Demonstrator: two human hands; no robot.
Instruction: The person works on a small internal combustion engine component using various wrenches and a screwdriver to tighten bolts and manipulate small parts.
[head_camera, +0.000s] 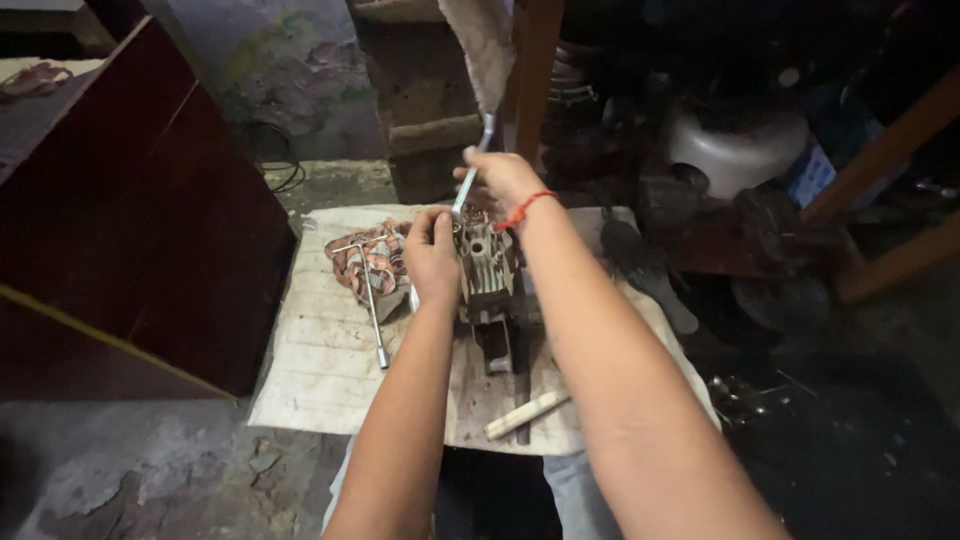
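A grey finned metal engine part (488, 268) stands on a stained white cloth (320, 350) spread on the floor. My left hand (431, 252) presses against the part's left side and steadies it. My right hand (502, 182), with a red thread at the wrist, is shut on a silver wrench (472, 172) that points up and away, its lower end at the top of the part. A dark metal piece (497, 345) lies just in front of the part.
A T-handle socket wrench (372, 300) lies on a patterned rag (368, 262) left of the part. A pale stick (526, 414) sits near the cloth's front edge. A dark red cabinet (140, 220) stands left; a white pot (738, 150) and dark clutter fill the right.
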